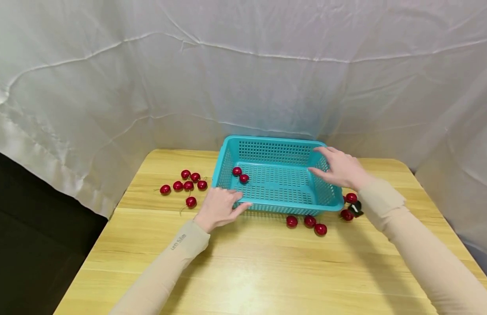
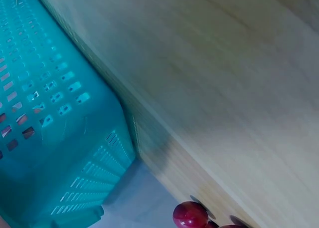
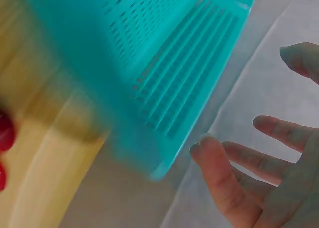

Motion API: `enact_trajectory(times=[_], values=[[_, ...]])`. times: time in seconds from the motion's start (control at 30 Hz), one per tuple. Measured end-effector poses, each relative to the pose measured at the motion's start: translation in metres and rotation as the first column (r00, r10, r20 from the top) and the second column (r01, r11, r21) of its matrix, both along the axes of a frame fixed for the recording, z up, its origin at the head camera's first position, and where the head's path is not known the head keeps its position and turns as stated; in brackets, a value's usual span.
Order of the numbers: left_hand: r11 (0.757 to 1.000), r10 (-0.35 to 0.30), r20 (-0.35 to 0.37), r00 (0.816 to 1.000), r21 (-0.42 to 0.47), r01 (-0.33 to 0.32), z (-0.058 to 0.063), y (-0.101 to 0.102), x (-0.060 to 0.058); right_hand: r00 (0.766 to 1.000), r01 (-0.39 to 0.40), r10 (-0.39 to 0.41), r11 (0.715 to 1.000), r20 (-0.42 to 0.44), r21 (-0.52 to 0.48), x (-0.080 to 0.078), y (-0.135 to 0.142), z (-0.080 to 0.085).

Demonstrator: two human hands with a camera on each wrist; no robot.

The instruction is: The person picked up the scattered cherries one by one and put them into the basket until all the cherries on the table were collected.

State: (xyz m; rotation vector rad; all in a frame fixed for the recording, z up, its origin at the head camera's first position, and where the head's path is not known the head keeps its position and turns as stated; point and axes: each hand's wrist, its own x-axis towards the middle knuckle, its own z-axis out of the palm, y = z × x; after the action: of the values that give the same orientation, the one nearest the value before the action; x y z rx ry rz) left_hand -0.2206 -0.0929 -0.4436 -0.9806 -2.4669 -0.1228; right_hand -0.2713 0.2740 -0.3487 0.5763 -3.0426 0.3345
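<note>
A turquoise perforated plastic basket (image 1: 275,186) stands toward the back of the wooden table, with two red cherries (image 1: 240,175) inside near its left end. At its front left corner my left hand (image 1: 219,209) holds the rim, thumb pointing right along the front edge; in the left wrist view most of this hand is hidden behind the basket wall (image 2: 60,128). My right hand (image 1: 338,168) hovers at the right end, fingers spread and thumb apart, holding nothing. The right wrist view shows its fingers (image 3: 219,178) apart from the basket end (image 3: 179,83).
Several cherries with thin stems (image 1: 188,186) lie left of the basket. Three more cherries (image 1: 310,221) lie before its front right corner, and others (image 1: 347,215) sit under the right wrist near a small black device (image 1: 355,209). A pale curtain (image 1: 267,87) hangs behind the table.
</note>
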Motion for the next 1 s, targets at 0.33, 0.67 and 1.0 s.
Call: enact_trajectory(times=[0.33,0.67,1.0], values=[[1.000,0.017,0.026,1.000,-0.003,-0.017,0.001,-0.001,0.002,0.995,0.094,-0.094,0.995,0.018,-0.025,0.035,0.091,-0.030],[1.000,0.007,0.029,1.000,0.000,-0.007,0.002,0.002,0.003,0.984,0.170,-0.172,0.984,0.041,0.043,0.055,0.134,-0.058],[1.000,0.008,0.027,1.000,-0.011,-0.007,0.003,0.001,0.003,0.981,0.163,-0.171,0.983,0.093,0.087,0.062,0.146,-0.078]])
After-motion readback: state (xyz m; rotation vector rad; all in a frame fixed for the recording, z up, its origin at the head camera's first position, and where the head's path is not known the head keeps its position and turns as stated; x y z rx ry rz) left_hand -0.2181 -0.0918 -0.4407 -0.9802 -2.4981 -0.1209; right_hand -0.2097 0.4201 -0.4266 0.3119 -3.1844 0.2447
